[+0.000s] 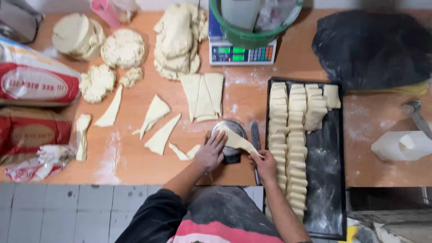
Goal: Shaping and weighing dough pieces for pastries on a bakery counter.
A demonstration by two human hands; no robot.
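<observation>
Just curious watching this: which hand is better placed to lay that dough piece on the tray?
Probably the right hand. It pinches the narrow tip of the dough triangle and sits beside the black tray, while the left hand presses the wide end farther away.

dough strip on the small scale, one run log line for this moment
left hand: pressing dough strip on small round scale | right hand: pinching strip's end | knife: flat beside scale | tray: rows of dough pieces
</observation>
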